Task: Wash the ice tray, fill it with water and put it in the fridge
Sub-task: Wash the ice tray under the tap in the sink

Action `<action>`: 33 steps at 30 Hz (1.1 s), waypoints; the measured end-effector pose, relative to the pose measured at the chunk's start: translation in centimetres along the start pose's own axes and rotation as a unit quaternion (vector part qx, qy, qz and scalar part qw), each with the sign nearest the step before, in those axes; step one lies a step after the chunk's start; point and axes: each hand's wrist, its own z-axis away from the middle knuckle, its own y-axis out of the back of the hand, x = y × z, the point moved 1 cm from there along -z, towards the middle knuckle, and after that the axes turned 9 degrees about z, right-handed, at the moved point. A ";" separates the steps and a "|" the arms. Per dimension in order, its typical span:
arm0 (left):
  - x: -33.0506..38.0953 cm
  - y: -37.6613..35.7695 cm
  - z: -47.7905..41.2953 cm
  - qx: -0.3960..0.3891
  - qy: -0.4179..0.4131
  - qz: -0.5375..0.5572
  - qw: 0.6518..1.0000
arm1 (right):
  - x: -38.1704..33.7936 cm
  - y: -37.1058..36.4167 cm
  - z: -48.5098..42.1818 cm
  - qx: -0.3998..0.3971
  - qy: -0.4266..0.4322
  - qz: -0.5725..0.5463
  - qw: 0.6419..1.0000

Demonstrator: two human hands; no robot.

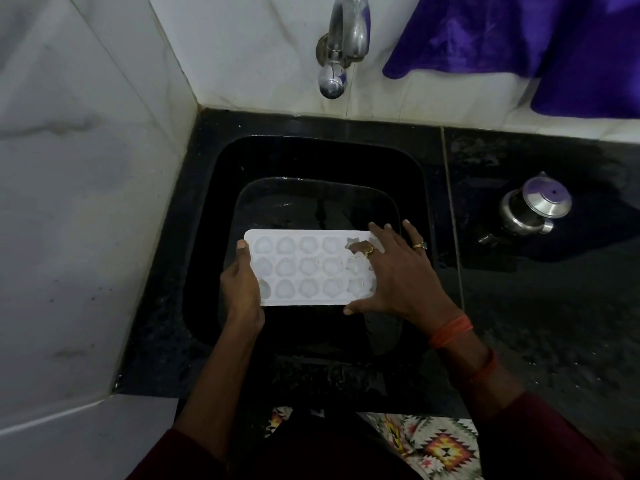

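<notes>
A white ice tray (308, 268) is held over the middle of a black sink (207, 237), below the tap (341, 46) at twelve o'clock. The left hand (242, 285) grips its nine o'clock end, thumb on top. The right hand (398, 271) lies across its three o'clock end, fingers straight and spread wide.

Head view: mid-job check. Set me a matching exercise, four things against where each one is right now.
Things:
1 ice tray
2 tap
3 steel pot
4 purple cloth

Places:
A standing on the counter
B gripped by the left hand
C hanging at the top right
D fixed to the wall

Pairs: 1-B; 2-D; 3-A; 4-C
</notes>
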 end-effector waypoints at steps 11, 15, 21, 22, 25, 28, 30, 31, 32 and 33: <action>0.5 0.4 0.0 -0.004 -0.007 0.022 1.000 | -0.7 -1.2 0.8 0.119 -0.008 -0.052 0.992; 0.4 0.5 0.0 -0.005 -0.003 0.013 1.000 | -0.6 -1.6 0.8 0.128 0.004 -0.043 0.991; 0.1 0.5 0.0 -0.001 0.006 0.006 1.000 | -0.5 -1.9 0.6 0.134 0.021 0.004 0.991; 0.1 0.5 0.0 0.001 0.008 0.005 1.000 | -0.5 -1.9 0.6 0.134 0.024 0.009 0.991; 0.1 0.5 -0.1 0.005 0.007 0.005 1.000 | -0.6 -2.0 0.4 0.133 0.033 0.020 0.990; 0.2 0.5 -0.1 0.007 0.006 0.005 1.000 | -0.7 -2.2 0.2 0.140 0.039 0.032 0.989; 0.3 0.4 0.0 0.010 0.007 0.008 1.000 | -0.7 -2.3 0.1 0.146 0.043 0.040 0.988; 0.3 0.4 0.0 0.011 0.006 0.011 1.000 | -0.8 -2.4 0.0 0.148 0.044 0.043 0.987; 0.3 0.4 0.0 0.011 0.006 0.012 1.000 | -0.8 -2.5 0.0 0.149 0.045 0.043 0.987; 0.3 0.4 0.0 0.011 0.005 0.014 1.000 | -0.9 -2.5 0.0 0.150 0.046 0.042 0.987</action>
